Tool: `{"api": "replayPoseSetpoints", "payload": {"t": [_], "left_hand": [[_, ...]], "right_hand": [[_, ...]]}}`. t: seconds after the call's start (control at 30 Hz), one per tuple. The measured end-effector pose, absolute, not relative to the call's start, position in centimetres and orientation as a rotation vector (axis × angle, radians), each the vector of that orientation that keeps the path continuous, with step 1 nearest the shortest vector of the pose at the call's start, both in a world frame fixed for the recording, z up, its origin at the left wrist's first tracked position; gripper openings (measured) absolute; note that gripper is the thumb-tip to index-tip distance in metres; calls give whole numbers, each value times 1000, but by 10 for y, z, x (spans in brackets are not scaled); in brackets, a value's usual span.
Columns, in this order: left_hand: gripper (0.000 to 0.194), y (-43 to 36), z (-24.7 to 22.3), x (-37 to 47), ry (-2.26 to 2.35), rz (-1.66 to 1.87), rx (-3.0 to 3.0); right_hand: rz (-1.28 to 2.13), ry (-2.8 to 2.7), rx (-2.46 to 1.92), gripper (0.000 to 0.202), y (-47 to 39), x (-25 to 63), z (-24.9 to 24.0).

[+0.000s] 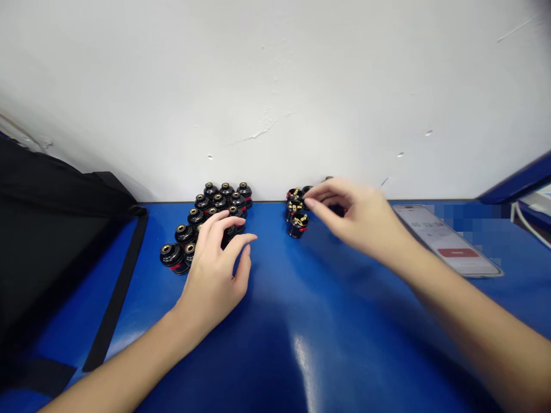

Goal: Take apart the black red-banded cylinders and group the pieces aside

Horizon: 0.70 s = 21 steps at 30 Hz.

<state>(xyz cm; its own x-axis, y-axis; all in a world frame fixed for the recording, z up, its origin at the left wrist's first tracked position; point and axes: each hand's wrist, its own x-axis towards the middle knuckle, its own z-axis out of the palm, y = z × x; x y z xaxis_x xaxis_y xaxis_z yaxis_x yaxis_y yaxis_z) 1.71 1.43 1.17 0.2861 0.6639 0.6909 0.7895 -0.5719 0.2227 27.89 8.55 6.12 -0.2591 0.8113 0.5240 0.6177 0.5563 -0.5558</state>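
Note:
My left hand [217,269] hovers at the right front of a tight cluster of black domed caps [184,234], its fingers loosely bent and apart. Each cap shows a brass-rimmed hole on top and some have a red band; my fingers cover part of the cluster. My right hand [357,212] is slightly blurred, fingers curved and thumb below them, with nothing visible in its grasp. Just left of its fingertips stand small black open cups [298,225] with brass contacts inside and red marks, looking like plug parts. More dark parts behind this hand are partly hidden.
The blue tabletop [275,321] meets a scuffed white wall [275,103]. A phone [447,241] lies to the right of my right forearm. On the left is a black fabric bag [55,229] with a strap [118,292] on the table. A blue frame [516,178] edges the right side.

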Motion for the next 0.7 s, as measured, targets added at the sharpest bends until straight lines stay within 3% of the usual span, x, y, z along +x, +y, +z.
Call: {"api": "replayPoseSetpoints", "payload": {"t": [0.33,0.7], "left_hand": [[42,17,4,16,-1352,-1152,-2491],[33,18,4,19,-1425,-1322,-2506]], "right_hand": [[571,-2151,-1016,14,32,254,26],[616,-2189,-967,21,29,259,4]]}}
